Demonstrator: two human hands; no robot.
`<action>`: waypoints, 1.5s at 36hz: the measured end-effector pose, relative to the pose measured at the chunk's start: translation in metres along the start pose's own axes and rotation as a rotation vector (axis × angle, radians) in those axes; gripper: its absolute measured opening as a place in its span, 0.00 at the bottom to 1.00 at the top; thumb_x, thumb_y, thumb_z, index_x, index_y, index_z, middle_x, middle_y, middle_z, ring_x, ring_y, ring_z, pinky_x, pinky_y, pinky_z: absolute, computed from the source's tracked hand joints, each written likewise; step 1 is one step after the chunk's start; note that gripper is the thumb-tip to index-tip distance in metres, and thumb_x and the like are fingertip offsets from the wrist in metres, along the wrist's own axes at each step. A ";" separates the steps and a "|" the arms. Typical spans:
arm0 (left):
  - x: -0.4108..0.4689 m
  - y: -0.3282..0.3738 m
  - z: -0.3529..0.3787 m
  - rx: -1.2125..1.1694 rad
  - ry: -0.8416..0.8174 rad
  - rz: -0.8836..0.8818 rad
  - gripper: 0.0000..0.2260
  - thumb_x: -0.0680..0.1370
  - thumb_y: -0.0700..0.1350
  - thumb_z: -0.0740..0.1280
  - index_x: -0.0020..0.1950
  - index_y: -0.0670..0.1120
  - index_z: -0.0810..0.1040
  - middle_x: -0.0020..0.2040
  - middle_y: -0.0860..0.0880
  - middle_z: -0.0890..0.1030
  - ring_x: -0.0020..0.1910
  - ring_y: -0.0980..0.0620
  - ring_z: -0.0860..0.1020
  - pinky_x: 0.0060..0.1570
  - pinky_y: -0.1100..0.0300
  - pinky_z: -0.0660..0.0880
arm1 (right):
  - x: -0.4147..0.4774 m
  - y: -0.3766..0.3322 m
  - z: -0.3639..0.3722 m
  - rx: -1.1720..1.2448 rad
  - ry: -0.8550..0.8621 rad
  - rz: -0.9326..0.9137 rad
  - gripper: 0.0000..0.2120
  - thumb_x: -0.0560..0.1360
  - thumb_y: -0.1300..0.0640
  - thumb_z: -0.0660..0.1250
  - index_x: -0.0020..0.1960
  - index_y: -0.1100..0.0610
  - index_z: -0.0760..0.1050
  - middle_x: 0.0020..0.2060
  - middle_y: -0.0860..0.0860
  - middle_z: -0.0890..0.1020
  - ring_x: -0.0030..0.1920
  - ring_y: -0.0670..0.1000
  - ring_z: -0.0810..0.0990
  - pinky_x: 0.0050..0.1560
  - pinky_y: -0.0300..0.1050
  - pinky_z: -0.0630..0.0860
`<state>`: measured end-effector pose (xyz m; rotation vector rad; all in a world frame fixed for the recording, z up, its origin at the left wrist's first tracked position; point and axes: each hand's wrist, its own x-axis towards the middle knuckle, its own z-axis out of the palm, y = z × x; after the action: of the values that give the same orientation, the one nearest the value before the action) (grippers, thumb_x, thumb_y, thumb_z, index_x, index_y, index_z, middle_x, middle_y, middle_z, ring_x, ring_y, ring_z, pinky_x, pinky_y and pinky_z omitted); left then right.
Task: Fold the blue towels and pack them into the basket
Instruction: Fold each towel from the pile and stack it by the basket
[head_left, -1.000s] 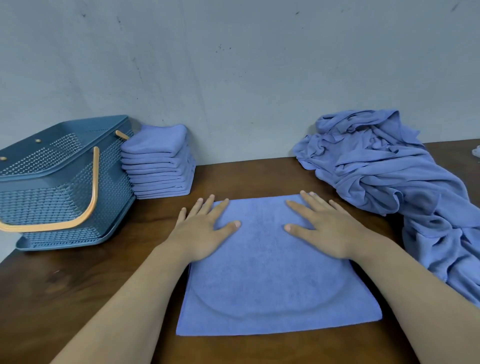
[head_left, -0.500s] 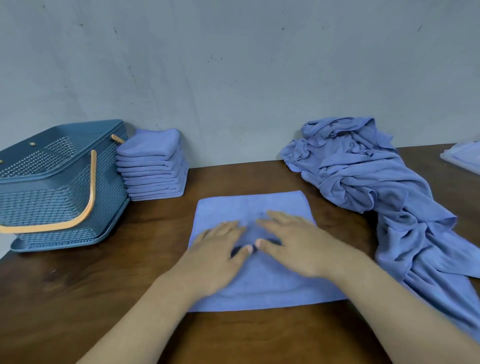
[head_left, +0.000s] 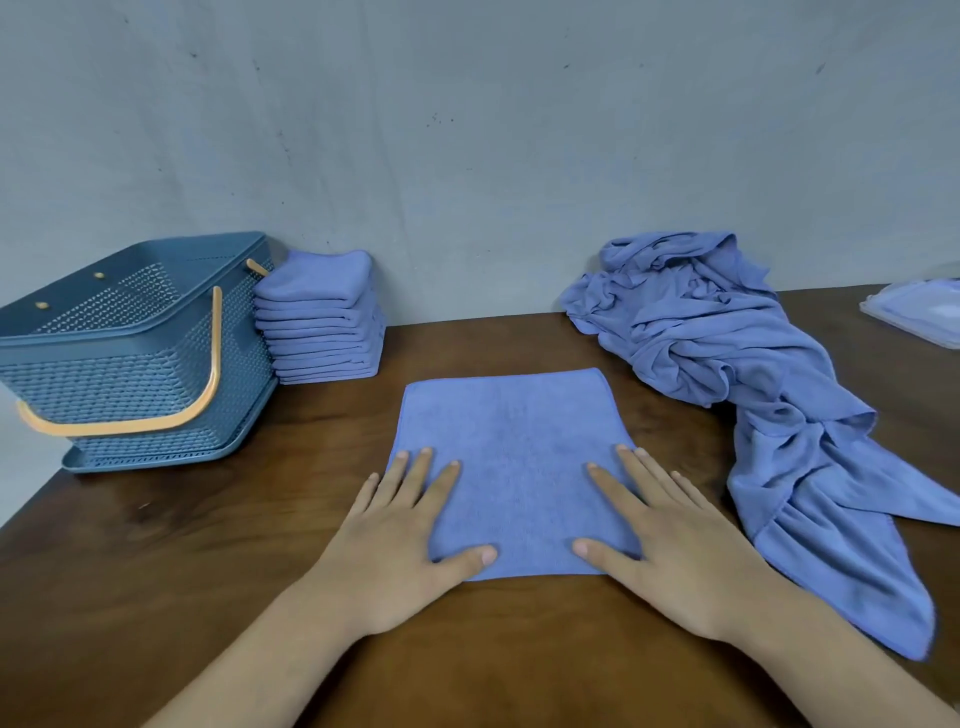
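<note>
A blue towel (head_left: 511, 447) lies flat and square on the wooden table in front of me. My left hand (head_left: 402, 540) rests flat on its near left corner, fingers spread. My right hand (head_left: 670, 540) lies flat on its near right corner, fingers straight. A stack of several folded blue towels (head_left: 319, 317) stands at the back left against the wall. Beside the stack sits the dark blue basket (head_left: 130, 358) with an orange handle. A heap of unfolded blue towels (head_left: 737, 374) sprawls along the right side.
The brown table (head_left: 208, 545) has bare wood at the front left. A pale plastic lid or tray (head_left: 919, 312) lies at the far right edge. A grey wall closes the back.
The hands slid from the towel's far part to its middle, then down and apart to its near corners. The towel now lies as a shorter square, and the view shifted.
</note>
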<state>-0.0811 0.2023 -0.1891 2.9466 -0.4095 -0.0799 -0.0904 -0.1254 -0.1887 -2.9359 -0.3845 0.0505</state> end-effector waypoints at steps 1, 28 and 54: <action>0.000 0.001 0.000 0.001 0.001 -0.005 0.46 0.70 0.87 0.42 0.82 0.69 0.33 0.83 0.62 0.29 0.79 0.61 0.24 0.83 0.49 0.36 | -0.002 0.000 0.000 0.000 0.006 0.011 0.45 0.71 0.15 0.35 0.83 0.33 0.34 0.82 0.39 0.30 0.79 0.39 0.25 0.83 0.47 0.37; 0.091 0.026 -0.003 -0.043 -0.008 -0.118 0.33 0.84 0.70 0.44 0.87 0.60 0.45 0.88 0.52 0.42 0.86 0.48 0.38 0.84 0.43 0.40 | 0.095 0.003 -0.014 0.066 -0.115 -0.038 0.38 0.79 0.23 0.44 0.85 0.35 0.42 0.85 0.42 0.39 0.84 0.44 0.35 0.84 0.53 0.39; 0.146 -0.023 -0.019 -0.068 -0.007 -0.260 0.48 0.73 0.83 0.43 0.87 0.60 0.43 0.88 0.52 0.40 0.86 0.50 0.39 0.83 0.42 0.40 | 0.166 0.032 -0.016 0.053 -0.108 0.021 0.44 0.72 0.17 0.41 0.83 0.32 0.39 0.84 0.40 0.37 0.83 0.42 0.35 0.83 0.54 0.39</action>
<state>0.0667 0.1873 -0.1784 2.9147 -0.0210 -0.1339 0.0788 -0.1157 -0.1807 -2.8929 -0.3619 0.2195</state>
